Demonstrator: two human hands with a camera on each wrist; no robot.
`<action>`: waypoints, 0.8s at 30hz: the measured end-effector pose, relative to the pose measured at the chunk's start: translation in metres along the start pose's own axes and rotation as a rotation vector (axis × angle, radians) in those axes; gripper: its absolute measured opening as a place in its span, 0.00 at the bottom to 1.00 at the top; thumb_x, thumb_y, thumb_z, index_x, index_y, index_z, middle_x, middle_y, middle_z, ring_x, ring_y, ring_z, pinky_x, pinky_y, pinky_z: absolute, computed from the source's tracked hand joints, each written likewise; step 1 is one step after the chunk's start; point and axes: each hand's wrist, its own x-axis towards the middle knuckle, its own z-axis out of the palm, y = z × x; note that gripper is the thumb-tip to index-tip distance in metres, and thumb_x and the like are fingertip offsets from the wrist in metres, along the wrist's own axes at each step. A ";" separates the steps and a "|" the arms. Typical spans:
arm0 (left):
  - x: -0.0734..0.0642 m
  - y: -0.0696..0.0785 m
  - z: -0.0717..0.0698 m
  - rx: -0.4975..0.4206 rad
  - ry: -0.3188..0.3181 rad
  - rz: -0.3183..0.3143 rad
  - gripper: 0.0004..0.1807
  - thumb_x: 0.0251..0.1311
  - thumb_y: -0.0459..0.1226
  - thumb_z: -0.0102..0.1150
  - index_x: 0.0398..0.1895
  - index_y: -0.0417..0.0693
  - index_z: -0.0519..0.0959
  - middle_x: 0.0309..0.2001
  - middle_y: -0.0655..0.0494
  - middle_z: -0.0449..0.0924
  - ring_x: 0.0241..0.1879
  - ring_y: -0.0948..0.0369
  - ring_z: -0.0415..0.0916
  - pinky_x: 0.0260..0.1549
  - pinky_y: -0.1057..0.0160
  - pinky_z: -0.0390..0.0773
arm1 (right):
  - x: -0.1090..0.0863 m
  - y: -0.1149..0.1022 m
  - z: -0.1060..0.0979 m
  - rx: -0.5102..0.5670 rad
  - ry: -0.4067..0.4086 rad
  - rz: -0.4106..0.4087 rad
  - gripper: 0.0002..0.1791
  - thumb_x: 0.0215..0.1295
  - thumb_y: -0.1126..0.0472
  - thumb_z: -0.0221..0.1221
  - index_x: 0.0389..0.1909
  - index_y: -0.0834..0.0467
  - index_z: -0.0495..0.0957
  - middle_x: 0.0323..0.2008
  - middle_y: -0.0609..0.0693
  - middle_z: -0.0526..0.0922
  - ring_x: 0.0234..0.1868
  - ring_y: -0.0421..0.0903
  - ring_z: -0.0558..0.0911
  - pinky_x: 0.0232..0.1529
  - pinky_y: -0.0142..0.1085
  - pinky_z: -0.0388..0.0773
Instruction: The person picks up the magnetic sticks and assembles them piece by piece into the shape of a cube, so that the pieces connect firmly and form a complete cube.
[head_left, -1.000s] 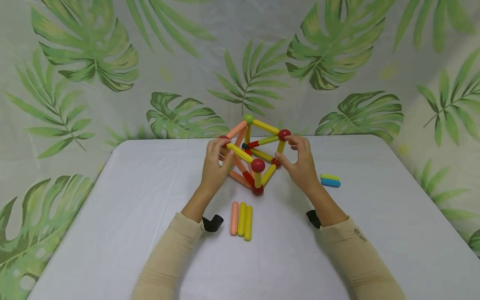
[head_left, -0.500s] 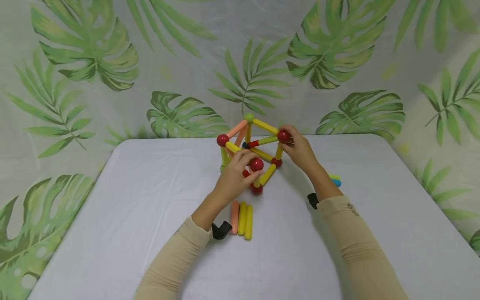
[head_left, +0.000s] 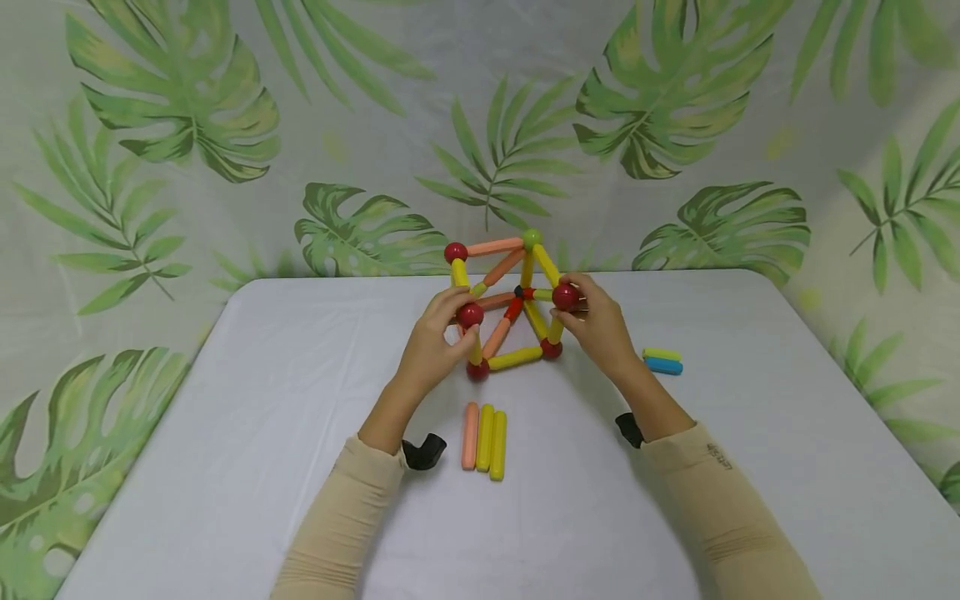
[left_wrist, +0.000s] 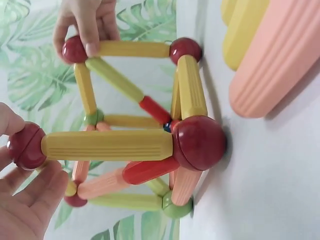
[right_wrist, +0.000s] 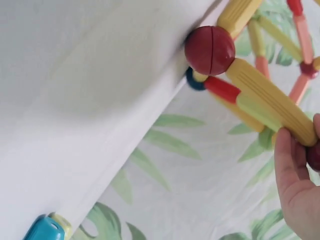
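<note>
The rod-and-ball frame (head_left: 510, 304) has been turned on the table; left hand (head_left: 435, 346) moved to its near-left red ball (head_left: 470, 315)

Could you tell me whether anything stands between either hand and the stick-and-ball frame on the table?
Nothing does. The left hand already holds the frame at its near-left red ball, and the right hand holds the right red ball. The loose sticks lie nearer, clear of both grips.

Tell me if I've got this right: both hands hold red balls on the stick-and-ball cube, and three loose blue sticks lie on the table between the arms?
Nearly. The three loose sticks between the arms are one orange and two yellow, not blue, as the head view shows. Left hand and right hand do hold red balls on the cube.
</note>
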 end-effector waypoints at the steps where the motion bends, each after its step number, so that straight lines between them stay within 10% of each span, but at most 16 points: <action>1: 0.000 -0.001 -0.001 -0.012 0.009 -0.009 0.20 0.53 0.31 0.56 0.51 0.40 0.72 0.56 0.50 0.66 0.49 0.59 0.69 0.45 0.67 0.72 | -0.003 -0.002 0.001 -0.002 0.007 -0.003 0.27 0.52 0.68 0.63 0.55 0.59 0.66 0.45 0.58 0.74 0.41 0.52 0.77 0.41 0.41 0.76; 12: 0.002 -0.008 -0.017 -0.114 -0.014 -0.129 0.19 0.54 0.29 0.57 0.52 0.41 0.72 0.49 0.48 0.64 0.44 0.59 0.70 0.44 0.66 0.73 | -0.027 -0.023 0.007 -0.061 0.035 -0.023 0.28 0.51 0.67 0.64 0.53 0.59 0.67 0.42 0.56 0.71 0.39 0.49 0.77 0.38 0.37 0.77; 24: 0.001 0.024 -0.029 -0.181 -0.052 -0.135 0.19 0.55 0.26 0.56 0.51 0.30 0.68 0.49 0.40 0.64 0.44 0.49 0.72 0.45 0.54 0.73 | -0.047 -0.038 -0.007 -0.111 0.114 -0.145 0.35 0.47 0.64 0.68 0.56 0.60 0.64 0.49 0.58 0.64 0.49 0.50 0.66 0.45 0.39 0.69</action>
